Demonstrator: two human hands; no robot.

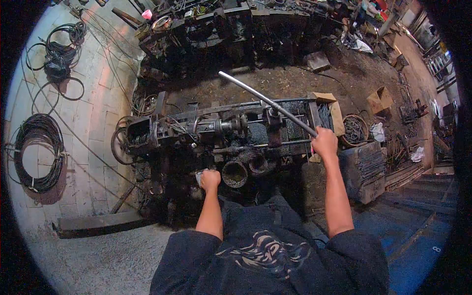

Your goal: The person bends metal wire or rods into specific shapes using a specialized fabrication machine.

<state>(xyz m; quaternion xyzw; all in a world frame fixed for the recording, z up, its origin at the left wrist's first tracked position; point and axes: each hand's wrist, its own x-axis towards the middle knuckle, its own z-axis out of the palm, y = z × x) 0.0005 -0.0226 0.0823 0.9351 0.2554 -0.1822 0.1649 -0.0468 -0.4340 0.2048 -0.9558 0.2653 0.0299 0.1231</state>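
My right hand (325, 142) is wrapped round the lower end of a long metal bar (268, 102). The bar slants up and to the left over a greasy lathe-like machine (221, 125), its bright far end beyond the machine's back edge. My left hand (211, 180) is closed in a fist at the near side of the machine. A small pale grey piece shows at the left of that fist, too little of it visible to name. Just right of my left hand stands a round container (234, 174) with dark contents. Metal chips (258, 132) lie in the machine bed.
A cardboard box of rods (334, 114) sits at the machine's right end, beside a round basket of metal pieces (354, 130). Coiled cable (37, 152) hangs on the left wall. Another cluttered machine (216, 29) stands at the back. A cardboard box (380, 100) is on the floor.
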